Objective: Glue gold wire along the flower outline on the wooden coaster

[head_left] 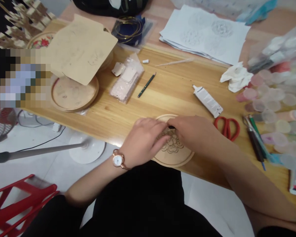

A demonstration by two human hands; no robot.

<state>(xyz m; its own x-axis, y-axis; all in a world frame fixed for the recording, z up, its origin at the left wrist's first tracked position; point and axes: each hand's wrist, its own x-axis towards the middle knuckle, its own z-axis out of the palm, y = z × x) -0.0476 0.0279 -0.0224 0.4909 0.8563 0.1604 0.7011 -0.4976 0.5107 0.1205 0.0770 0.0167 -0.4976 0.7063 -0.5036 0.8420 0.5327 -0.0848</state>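
The right hand point(188, 131) is curled over the flower-patterned wooden disc point(172, 146), a small dark object point(172, 127) pinched at its fingertips; the left hand point(143, 141), thumb parted, is laid on the disc's left side. The disc is borne by the table point(170, 89); scissors point(227, 125) are placed to its right.

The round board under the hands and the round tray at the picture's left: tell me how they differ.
The round board bears a bold flower pattern; the round tray shows only faint marks on its visible face. The left hand and right hand partly cover the board, whereas a brown sheet partly covers the tray. The tray looks larger in the picture than the board. Both are round and wood-coloured.
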